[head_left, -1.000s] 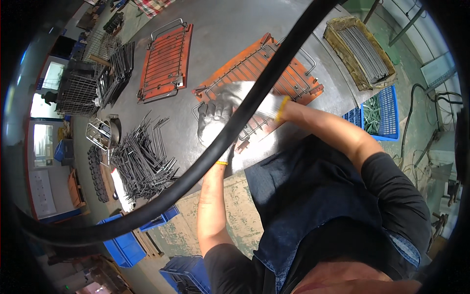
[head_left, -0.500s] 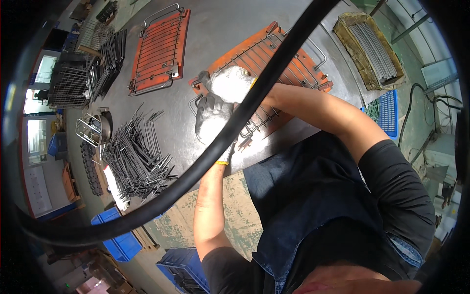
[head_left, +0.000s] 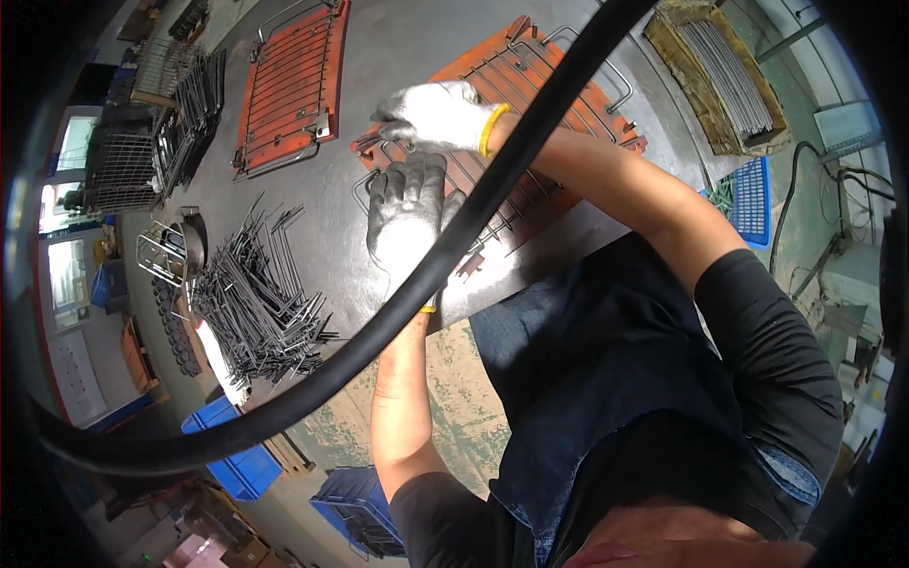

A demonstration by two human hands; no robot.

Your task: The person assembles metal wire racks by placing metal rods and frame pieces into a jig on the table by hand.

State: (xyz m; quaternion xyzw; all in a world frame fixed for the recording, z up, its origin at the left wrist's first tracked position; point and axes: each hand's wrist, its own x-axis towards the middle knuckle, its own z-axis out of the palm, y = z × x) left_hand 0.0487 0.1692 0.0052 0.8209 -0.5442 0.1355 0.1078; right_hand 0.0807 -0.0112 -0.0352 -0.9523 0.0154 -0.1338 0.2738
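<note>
Orange fixture board is lying on the metal table with a wire rack on it, to the right of and ahead of the left hand, its long axis running from near left to far right. Black cable is cutting diagonally across the view, hiding a strip of board, rack and left wrist. Right hand, gloved, is looking nearer to the board's middle, reaching across the near-left end, fingers bent and pointing left; cannot tell if they're gripping anything. Left hand, gloved, is stretching its fingers out, slightly fanned, at that same end; contact is staying unclear. Wire loop is showing only partly beside it, gloves covering the rest.
</note>
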